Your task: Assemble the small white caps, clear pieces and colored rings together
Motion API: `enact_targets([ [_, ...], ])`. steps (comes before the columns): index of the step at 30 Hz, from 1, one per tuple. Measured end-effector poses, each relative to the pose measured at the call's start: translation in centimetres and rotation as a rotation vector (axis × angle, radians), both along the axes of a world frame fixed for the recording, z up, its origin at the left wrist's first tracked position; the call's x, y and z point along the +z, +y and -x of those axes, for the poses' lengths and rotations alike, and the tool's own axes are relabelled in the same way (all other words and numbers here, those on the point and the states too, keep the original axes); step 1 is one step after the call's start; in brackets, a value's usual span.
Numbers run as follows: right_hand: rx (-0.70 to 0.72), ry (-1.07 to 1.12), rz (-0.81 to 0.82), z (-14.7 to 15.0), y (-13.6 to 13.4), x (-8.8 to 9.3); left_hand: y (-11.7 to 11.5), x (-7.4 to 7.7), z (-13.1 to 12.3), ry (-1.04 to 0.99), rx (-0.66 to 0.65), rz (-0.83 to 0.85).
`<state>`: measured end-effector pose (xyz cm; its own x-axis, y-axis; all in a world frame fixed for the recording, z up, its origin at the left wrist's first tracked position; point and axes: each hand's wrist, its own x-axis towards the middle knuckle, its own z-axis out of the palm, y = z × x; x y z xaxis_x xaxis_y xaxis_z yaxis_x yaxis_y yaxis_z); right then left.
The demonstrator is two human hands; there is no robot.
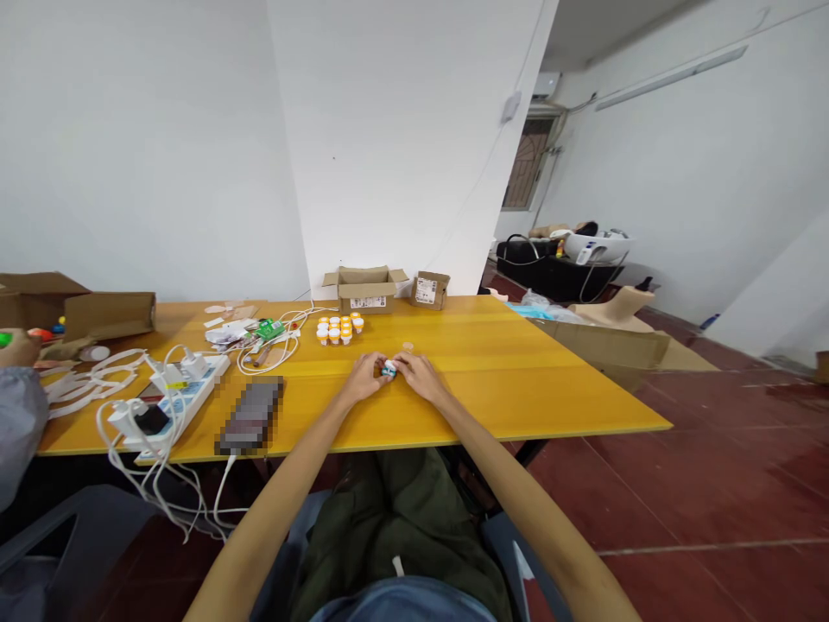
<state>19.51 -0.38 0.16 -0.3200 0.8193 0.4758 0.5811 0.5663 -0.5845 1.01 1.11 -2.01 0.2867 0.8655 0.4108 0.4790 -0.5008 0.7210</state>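
Between my two hands, low over the yellow table (pixel 518 402), is a small white and blue item (pixel 389 369). My left hand (pixel 366 377) closes its fingers on the item's left side. On the other side, the fingers of my right hand (pixel 416 375) pinch its white upper part. The item's exact shape is too small to tell. Beyond my hands, a little to the left, several small jars (pixel 334 333) with orange and white lids stand in a cluster. A thin clear round piece (pixel 408 346) lies just past my right hand.
Two cardboard boxes, one open (pixel 367 290) and one smaller (pixel 430 291), stand by the wall. To the left are a phone (pixel 251 416), a power strip (pixel 194 396) with tangled cables, and packets (pixel 268 329). Another person's hand (pixel 21 348) is at the far left.
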Motion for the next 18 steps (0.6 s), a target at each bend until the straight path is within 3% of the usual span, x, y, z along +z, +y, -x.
enact_targets([
  [18, 0.008, 0.006, -0.022, 0.06, -0.25, -0.10, 0.45, -0.41, -0.04, -0.035, -0.041, -0.002],
])
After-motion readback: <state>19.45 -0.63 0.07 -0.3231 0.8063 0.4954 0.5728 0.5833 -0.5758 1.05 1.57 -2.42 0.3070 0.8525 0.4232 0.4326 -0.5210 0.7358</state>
